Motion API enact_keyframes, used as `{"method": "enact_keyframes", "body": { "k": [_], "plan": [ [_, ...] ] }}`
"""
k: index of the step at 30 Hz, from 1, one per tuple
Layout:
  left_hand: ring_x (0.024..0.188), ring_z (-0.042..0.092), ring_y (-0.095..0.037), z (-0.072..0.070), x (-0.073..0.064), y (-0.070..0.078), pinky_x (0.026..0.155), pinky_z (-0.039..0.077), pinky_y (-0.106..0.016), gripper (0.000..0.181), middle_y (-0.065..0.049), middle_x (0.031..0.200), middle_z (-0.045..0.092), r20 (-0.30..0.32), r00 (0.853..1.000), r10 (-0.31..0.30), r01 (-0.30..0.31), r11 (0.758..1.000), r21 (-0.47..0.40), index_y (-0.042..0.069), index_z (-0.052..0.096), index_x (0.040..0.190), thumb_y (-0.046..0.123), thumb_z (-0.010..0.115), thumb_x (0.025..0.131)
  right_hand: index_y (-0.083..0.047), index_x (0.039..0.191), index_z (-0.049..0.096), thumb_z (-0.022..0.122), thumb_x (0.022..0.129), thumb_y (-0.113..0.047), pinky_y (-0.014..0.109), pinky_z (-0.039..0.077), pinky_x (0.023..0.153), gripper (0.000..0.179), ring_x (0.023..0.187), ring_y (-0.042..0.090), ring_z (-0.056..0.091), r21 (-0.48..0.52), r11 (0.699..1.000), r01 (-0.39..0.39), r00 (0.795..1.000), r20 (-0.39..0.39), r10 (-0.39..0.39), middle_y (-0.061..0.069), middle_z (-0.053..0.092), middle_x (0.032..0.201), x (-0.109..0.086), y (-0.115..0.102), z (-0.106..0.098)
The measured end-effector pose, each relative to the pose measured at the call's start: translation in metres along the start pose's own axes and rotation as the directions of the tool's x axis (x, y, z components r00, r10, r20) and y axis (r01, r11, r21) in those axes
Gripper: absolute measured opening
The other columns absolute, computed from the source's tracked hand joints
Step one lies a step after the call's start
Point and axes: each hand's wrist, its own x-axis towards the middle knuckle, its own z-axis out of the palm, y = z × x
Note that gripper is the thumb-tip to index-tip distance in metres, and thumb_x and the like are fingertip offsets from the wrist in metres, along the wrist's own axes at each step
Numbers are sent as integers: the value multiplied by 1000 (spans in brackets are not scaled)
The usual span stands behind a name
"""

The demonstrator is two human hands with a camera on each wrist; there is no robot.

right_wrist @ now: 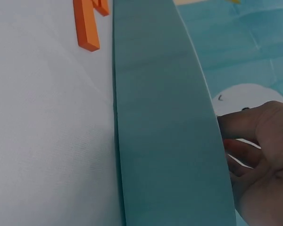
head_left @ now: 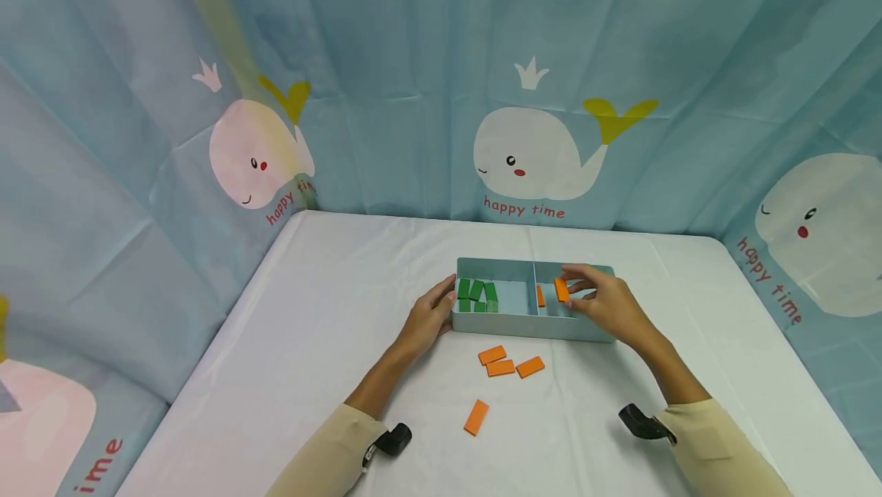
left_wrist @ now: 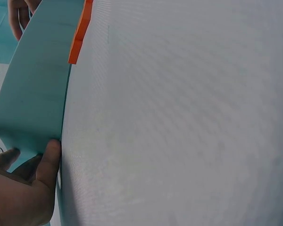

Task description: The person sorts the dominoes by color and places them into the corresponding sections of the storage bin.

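A long blue-grey divided box [head_left: 544,326] lies on the white table. My left hand [head_left: 426,318] holds its left end, with fingertips against the end wall in the left wrist view. Over the right compartment, my right hand [head_left: 606,304] pinches an orange rectangular block [head_left: 561,289] between thumb and fingers. Another orange block [head_left: 540,296] is inside that compartment, beside the divider [head_left: 534,286]. Several green blocks [head_left: 476,290] sit at the left of the left compartment. In the right wrist view the box's front wall [right_wrist: 165,113] hides the right hand's fingertips.
In front of the box lie three orange blocks close together, among them a middle one [head_left: 501,367] and a right one [head_left: 530,367]. A single orange block [head_left: 475,417] lies nearer to me. A blue curtain [head_left: 400,137] with printed whales surrounds the table [head_left: 331,313].
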Motion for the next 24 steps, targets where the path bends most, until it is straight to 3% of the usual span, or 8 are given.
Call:
{"method": "enact_keyframes", "body": {
  "k": [9,24],
  "plan": [
    [157,35,-35,1,2,-2,114,49,-55,58,-8,174,31,19,1000,6,-6,999,-37,18,31,169,35,45,116,0,149,57,75,95,4,46,64,87,57,115,38,70,-10,999,-36,998,55,36,21,68,136,8,1,2],
    [157,35,-36,1,2,-1,114,49,-56,56,-10,173,32,16,1000,12,-12,999,-34,17,32,169,33,45,116,4,146,58,75,93,8,44,65,86,56,111,39,71,-23,995,-93,987,132,95,26,68,134,27,10,11]
  ]
}}
